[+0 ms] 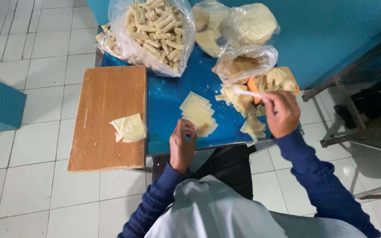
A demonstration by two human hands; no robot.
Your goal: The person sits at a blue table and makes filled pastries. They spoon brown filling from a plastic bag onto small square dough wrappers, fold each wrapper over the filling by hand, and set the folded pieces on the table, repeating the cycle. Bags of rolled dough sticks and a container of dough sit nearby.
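My left hand (181, 143) rests at the near edge of a blue table (168, 94), its fingers on a pastry wrapper (198, 113) that carries a small heap of brown filling. More pale square wrappers lie fanned under it. My right hand (281, 113) is raised further right, gripping a white spoon (248, 92) that points toward an orange tray (254, 83) piled with wrappers. A clear bag of brown filling (243, 64) sits just behind the tray.
A wooden board (106, 105) lies left of the table with crumpled wrappers (129, 128) on it. A big clear bag of rolled pastries (155, 28) and a bag of dough sheets (239, 24) stand at the back. White tiled floor surrounds everything; metal frame legs (340, 88) stand right.
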